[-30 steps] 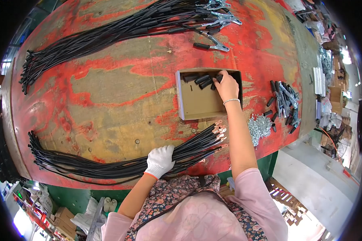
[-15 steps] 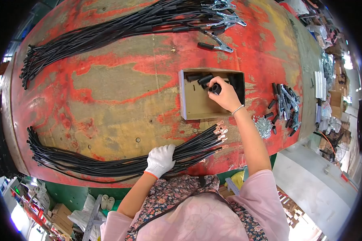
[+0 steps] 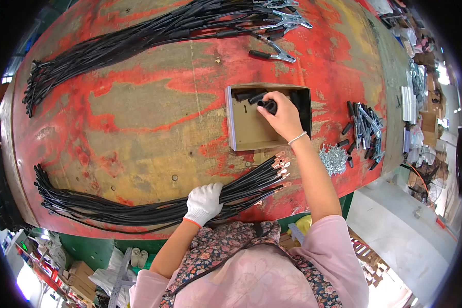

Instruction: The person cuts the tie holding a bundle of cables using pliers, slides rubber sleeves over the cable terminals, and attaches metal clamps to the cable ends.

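My left hand (image 3: 204, 204), in a white knitted glove with an orange cuff, is closed over a bundle of black cables (image 3: 133, 214) along the table's near edge. Copper lugs (image 3: 281, 167) tip the right ends of these cables. Bare except for a beaded bracelet, my right hand (image 3: 283, 117) is inside an open cardboard box (image 3: 245, 137). Its fingers grip black tubular sleeves (image 3: 268, 106), whose exact number is hidden. More black sleeves (image 3: 246, 95) lie along the box's far and right sides.
A second bundle of black cables (image 3: 113, 49) with metal clamps (image 3: 287, 21) lies at the back. One clamp with a black handle (image 3: 274, 53) sits apart. To the right are a heap of clamps (image 3: 365, 126) and a pile of small metal parts (image 3: 333, 159).
My right hand has shifted slightly left and toward me within the box, still gripping the black sleeves. My left hand stays on the cables. The whole view has moved a little.
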### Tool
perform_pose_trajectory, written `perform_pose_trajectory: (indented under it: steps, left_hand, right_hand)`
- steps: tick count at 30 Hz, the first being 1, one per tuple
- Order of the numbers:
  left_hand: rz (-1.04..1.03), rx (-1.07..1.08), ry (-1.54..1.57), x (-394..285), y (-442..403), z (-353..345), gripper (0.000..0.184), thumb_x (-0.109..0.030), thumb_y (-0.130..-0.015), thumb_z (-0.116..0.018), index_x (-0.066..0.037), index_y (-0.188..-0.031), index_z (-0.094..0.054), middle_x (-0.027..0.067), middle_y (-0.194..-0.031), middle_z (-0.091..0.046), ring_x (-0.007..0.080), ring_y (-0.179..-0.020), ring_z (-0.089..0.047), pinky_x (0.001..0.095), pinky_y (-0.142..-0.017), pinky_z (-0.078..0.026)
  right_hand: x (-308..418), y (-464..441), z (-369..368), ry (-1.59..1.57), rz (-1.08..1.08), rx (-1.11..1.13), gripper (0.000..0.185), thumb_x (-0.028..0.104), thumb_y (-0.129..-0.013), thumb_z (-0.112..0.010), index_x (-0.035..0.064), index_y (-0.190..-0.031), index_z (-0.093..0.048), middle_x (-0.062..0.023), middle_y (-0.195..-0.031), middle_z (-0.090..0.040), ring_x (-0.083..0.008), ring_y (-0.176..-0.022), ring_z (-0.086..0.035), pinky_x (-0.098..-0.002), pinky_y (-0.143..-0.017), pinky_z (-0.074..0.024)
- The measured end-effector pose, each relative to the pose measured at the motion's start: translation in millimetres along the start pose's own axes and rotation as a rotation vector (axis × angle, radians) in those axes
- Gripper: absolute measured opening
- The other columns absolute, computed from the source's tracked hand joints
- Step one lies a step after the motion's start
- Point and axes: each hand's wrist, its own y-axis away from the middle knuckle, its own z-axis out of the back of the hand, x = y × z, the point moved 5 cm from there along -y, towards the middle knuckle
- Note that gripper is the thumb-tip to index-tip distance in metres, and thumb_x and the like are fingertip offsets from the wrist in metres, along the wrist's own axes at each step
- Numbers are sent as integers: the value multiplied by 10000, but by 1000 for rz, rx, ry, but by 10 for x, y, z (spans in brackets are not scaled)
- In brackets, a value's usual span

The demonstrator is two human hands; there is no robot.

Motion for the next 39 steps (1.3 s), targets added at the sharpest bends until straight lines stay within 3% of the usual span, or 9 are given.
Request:
perform_pose_trajectory:
  steps: [2,6,13,16,22,25,28,35,39]
  left_hand:
    - [1,14,-1,-9,23,1,443,-270,-667,-724,-91,-1044,-572,111,-907,-643,290,-870,-631,408,-750,-500]
    - [3,9,-6,-9,6,6,447,-277,-669,-724,-92,-1046,-571,112,-911,-643,287,-876,-631,408,-756,-501]
    - [-1,0,-1,-1,10,-9,449,-282,-670,-725,-98,-1050,-573,110,-919,-643,285,-880,-632,411,-756,-503]
    - [3,4,-3,0,10,-11,449,-283,-670,-724,-101,-1052,-573,109,-919,-644,284,-881,-632,411,-755,-504]
    - [-14,-24,-26,-12,15,-12,405,-258,-682,-718,-88,-1010,-550,114,-878,-638,287,-838,-636,408,-719,-501]
    - [-38,-62,-50,-23,21,-27,401,-258,-679,-720,-89,-1000,-549,113,-883,-637,288,-840,-635,409,-718,-501]
    - [-13,-16,-67,-61,12,-15,440,-269,-676,-727,-98,-1041,-552,111,-901,-640,290,-850,-636,407,-742,-505]
    - [139,169,-131,-114,-13,88,487,-323,-717,-685,-81,-1121,-558,167,-1000,-645,335,-939,-623,417,-829,-497]
    - [119,169,11,-14,-32,199,484,-303,-722,-682,-54,-1123,-574,149,-957,-667,273,-886,-649,364,-796,-504]
  right_hand:
    - [-32,73,99,-171,-336,90,258,205,-763,-728,69,-946,-606,-95,-903,-650,-269,-863,-626,-338,-745,-490]
    - [-324,314,-45,-455,-574,111,259,272,-794,-710,54,-926,-662,-54,-809,-668,-150,-746,-625,-284,-681,-473]
    - [-365,374,-112,-552,-685,96,266,246,-814,-687,21,-950,-648,-26,-771,-642,-81,-719,-603,-250,-640,-455]
    - [-480,367,-334,-867,-807,11,308,264,-811,-685,11,-982,-640,-52,-779,-649,-111,-720,-607,-269,-665,-473]
    - [-648,112,-461,-111,-724,-197,499,427,-734,-718,24,-1018,-640,-197,-935,-672,-352,-924,-635,-389,-814,-488]
    - [-641,48,-460,-250,-733,-172,460,389,-715,-743,21,-969,-635,-178,-876,-674,-326,-869,-644,-364,-791,-487]
    - [-509,174,-199,-686,-836,-230,258,253,-776,-755,49,-872,-630,-4,-672,-592,-63,-543,-522,-221,-497,-414]
    - [-132,1273,942,-1175,-653,-640,323,130,-844,-682,5,-1116,-561,-24,-685,-572,-82,-542,-519,-224,-476,-393]
    - [-77,2204,1194,-1368,-753,-844,365,87,-880,-617,19,-1218,-498,-40,-752,-574,-101,-603,-542,-229,-517,-437]
